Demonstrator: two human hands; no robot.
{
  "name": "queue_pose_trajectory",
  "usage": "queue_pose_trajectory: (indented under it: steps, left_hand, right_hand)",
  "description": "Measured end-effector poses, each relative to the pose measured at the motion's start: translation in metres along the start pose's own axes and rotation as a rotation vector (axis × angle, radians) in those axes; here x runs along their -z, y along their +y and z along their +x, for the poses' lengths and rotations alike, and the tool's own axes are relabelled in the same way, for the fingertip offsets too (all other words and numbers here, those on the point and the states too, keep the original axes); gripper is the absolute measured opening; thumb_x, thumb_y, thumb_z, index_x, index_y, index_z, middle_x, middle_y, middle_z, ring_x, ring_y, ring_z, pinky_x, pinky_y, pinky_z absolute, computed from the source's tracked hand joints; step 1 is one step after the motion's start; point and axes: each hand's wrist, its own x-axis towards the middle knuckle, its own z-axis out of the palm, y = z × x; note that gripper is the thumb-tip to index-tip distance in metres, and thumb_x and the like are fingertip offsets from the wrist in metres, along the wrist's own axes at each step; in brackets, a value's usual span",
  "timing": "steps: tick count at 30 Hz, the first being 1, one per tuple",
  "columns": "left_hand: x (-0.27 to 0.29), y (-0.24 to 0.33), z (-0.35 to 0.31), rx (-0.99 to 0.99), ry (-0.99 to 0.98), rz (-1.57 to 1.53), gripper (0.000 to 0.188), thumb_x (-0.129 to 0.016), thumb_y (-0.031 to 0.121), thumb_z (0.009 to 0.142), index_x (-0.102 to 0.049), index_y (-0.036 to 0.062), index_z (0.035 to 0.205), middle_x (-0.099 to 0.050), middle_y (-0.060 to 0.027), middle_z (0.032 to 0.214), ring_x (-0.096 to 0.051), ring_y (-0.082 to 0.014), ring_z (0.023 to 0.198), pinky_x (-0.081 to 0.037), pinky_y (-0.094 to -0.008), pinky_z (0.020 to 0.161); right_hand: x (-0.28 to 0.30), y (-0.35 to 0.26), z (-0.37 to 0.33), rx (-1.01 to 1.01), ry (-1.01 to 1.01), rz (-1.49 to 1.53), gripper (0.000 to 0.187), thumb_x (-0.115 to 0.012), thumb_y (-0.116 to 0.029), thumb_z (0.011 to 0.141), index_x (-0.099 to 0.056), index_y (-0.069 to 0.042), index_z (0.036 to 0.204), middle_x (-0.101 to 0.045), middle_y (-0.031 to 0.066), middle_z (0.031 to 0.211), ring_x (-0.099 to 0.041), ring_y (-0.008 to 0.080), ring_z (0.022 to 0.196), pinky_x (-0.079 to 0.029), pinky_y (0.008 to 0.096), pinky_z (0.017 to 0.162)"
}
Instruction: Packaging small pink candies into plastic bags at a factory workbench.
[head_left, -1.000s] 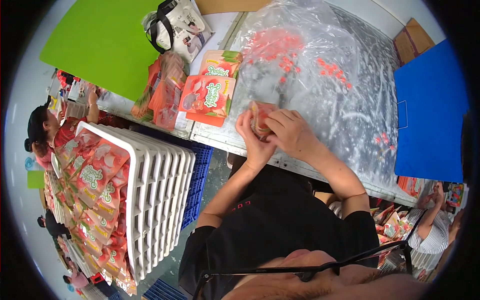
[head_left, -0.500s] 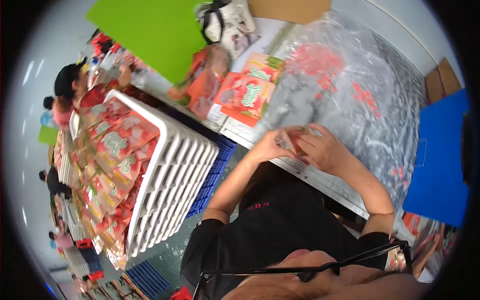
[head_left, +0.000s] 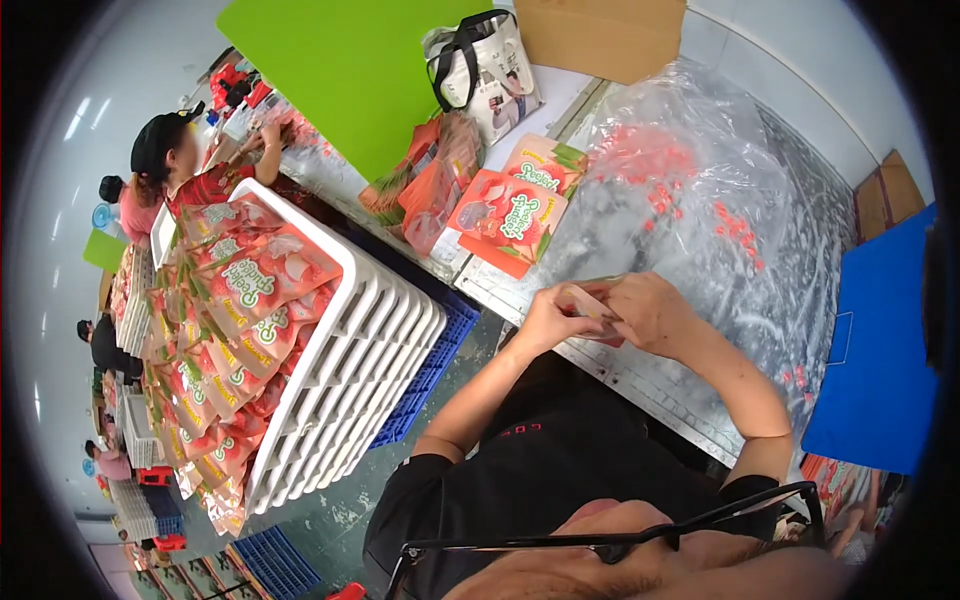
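Both my hands are at the near edge of the metal-topped table, closed on one peach-and-red pouch (head_left: 598, 312). My left hand (head_left: 550, 320) pinches its left side between thumb and fingers. On the other side, my right hand (head_left: 655, 312) grips the upper right part, its fingers curled over the pouch and hiding much of it. The pouch is tilted between them, and I cannot tell whether its mouth is parted. Just beyond lie a few flat printed pouches (head_left: 508, 218), overlapping. To their right, small red pieces (head_left: 650, 165) rest in and around a transparent plastic sheet (head_left: 735, 110).
White stacked trays (head_left: 375, 330) stand at my left on a blue crate (head_left: 440, 335), the top one heaped with printed pouches (head_left: 240, 310). A tote bag (head_left: 490, 80), green board (head_left: 330, 60) and blue panel (head_left: 870, 350) surround the table. A co-worker (head_left: 175, 160) is at the far left.
The whole view has shifted, so the table and trays sit slightly lower and further right. My hands have changed their hold on the pouch, and more of its pale upper side shows.
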Motion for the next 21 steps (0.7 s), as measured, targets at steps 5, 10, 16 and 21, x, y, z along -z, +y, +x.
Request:
queue_pose_trajectory:
  steps: [5, 10, 16, 21]
  left_hand:
    - [0.009, -0.004, 0.003, 0.114, 0.114, 0.233, 0.028, -0.079, 0.001, 0.075, -0.071, 0.0001, 0.101, -0.073, -0.0072, 0.097, -0.068, -0.0124, 0.086, -0.055, -0.0279, 0.074]
    - [0.018, -0.013, -0.01, 0.022, 0.262, -0.158, 0.013, -0.07, -0.007, 0.08, -0.072, 0.0005, 0.091, -0.071, -0.0071, 0.093, -0.067, -0.0142, 0.087, -0.052, -0.0291, 0.08]
    - [0.01, -0.01, -0.001, 0.023, 0.105, -0.427, 0.02, -0.07, 0.01, 0.092, -0.069, -0.0026, 0.109, -0.07, -0.0088, 0.104, -0.066, -0.018, 0.095, -0.053, -0.0331, 0.086]
    - [0.001, -0.016, -0.003, 0.078, 0.17, -0.277, 0.022, -0.069, 0.012, 0.093, -0.068, -0.0017, 0.11, -0.07, -0.009, 0.101, -0.067, -0.0147, 0.086, -0.055, -0.0278, 0.075]
  right_hand:
    - [-0.002, 0.003, -0.01, -0.135, 0.339, 0.103, 0.024, -0.07, -0.014, 0.077, -0.069, -0.01, 0.101, -0.067, 0.0042, 0.092, -0.061, 0.026, 0.082, -0.05, 0.0361, 0.073]
    - [-0.025, -0.006, 0.002, -0.196, 0.804, 0.199, 0.031, -0.073, -0.011, 0.078, -0.066, -0.008, 0.108, -0.063, 0.0042, 0.091, -0.063, 0.0238, 0.091, -0.052, 0.0389, 0.082]
    - [-0.056, -0.011, -0.038, -0.813, 0.667, 0.876, 0.023, -0.079, -0.017, 0.083, -0.068, -0.001, 0.096, -0.065, 0.0085, 0.088, -0.066, 0.0169, 0.079, -0.054, 0.0323, 0.072]
    - [-0.07, -0.019, -0.048, -0.628, 0.798, 0.822, 0.016, -0.076, -0.012, 0.085, -0.069, 0.001, 0.092, -0.068, 0.0093, 0.088, -0.067, 0.0189, 0.081, -0.053, 0.033, 0.072]
